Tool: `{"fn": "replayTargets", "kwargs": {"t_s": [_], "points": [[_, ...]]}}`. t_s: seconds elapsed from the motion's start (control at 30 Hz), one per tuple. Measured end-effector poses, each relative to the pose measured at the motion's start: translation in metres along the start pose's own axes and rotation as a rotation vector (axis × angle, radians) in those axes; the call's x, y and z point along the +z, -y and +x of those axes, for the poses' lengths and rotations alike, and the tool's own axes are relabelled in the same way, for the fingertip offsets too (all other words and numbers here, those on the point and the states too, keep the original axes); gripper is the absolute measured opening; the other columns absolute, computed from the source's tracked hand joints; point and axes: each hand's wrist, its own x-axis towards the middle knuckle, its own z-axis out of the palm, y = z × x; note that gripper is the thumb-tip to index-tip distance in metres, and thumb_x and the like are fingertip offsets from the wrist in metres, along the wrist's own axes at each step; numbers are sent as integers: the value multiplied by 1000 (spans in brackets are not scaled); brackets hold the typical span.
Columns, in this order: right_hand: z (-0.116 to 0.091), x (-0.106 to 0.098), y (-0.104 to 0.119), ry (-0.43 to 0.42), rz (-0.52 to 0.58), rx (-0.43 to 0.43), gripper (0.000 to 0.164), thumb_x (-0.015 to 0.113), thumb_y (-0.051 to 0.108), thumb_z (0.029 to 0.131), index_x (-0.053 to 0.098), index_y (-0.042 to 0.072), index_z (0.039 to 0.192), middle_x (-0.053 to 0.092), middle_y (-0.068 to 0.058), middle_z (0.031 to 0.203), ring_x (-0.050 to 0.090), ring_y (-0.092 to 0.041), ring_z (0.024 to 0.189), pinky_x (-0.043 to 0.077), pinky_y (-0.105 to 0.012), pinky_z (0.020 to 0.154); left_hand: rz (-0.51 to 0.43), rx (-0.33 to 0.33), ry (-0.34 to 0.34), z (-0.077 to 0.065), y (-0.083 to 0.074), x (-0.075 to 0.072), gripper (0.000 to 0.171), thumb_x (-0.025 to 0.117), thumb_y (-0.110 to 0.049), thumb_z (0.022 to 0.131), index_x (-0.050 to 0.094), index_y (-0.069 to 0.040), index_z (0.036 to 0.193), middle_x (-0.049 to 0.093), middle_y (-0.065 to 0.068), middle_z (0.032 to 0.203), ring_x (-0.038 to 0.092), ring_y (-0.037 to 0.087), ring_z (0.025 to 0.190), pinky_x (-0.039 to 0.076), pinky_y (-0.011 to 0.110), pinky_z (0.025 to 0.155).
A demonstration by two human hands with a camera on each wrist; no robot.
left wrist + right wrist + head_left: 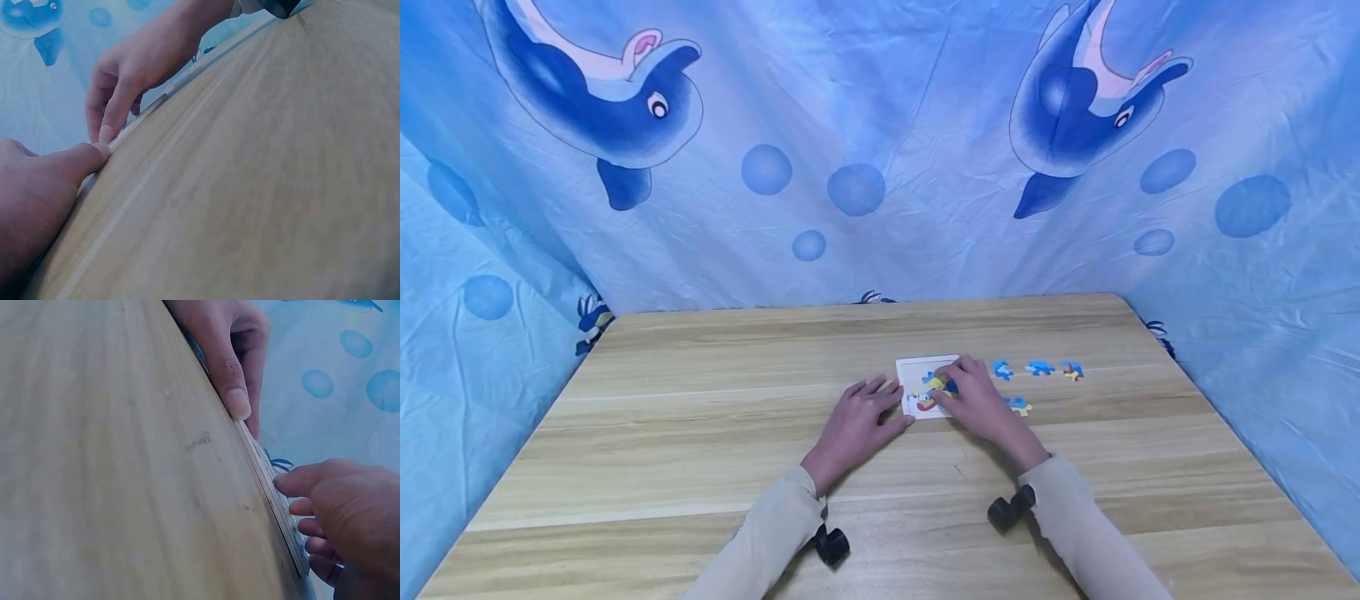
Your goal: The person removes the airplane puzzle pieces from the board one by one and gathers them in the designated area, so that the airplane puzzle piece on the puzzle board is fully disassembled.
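Observation:
A small white-framed jigsaw tray lies on the table with some blue, yellow and red pieces inside. My left hand rests at its left side, fingers reaching the frame and thumb near the front corner. In the right wrist view the left thumb presses against the edge of the tray. Over the tray's right part, my right hand is bent down, thumb and index finger around a yellow and blue puzzle piece. The fingers partly hide that piece and the tray's right side.
Right of the tray lie loose puzzle pieces: one, another and a third in a row, and a blue and yellow one nearer, beside the right hand. A blue dolphin-print curtain hangs behind the wooden table.

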Motion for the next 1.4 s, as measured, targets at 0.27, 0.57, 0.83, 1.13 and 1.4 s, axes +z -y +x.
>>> {"fn": "replayTargets", "kwargs": {"t_s": [0.27,0.57,0.83,1.13,1.4], "points": [[4,2,1,9,32,43,35,74,20,97,68,-2,123,55,-14,117,46,-34,112,46,-49,93,-6,13,-17,0,1,0,55,65,-46,100,67,-6,138,63,9,141,51,32,139,40,55,113],[6,0,4,36,114,82,31,73,15,98,61,0,122,57,-13,117,46,-34,117,46,-50,98,-13,13,-20,-1,1,0,55,67,-46,99,67,-5,137,63,9,141,51,32,139,39,55,114],[7,1,7,14,147,81,38,75,11,95,62,-1,129,58,-5,102,48,-30,106,45,-44,89,-21,0,-12,0,1,1,55,65,-48,100,67,-8,138,62,8,142,50,31,140,38,53,115],[3,3,7,-12,105,44,37,74,12,97,62,0,130,58,-5,104,51,-28,107,48,-43,89,-16,-8,-1,-1,0,0,57,64,-48,101,66,-6,139,61,9,142,50,32,140,37,53,116],[3,3,7,-22,163,5,33,66,6,100,61,3,132,60,-2,99,55,-24,102,51,-43,88,-10,-17,10,-1,0,0,58,63,-50,101,65,-7,140,61,8,143,49,31,141,36,53,116]]}}
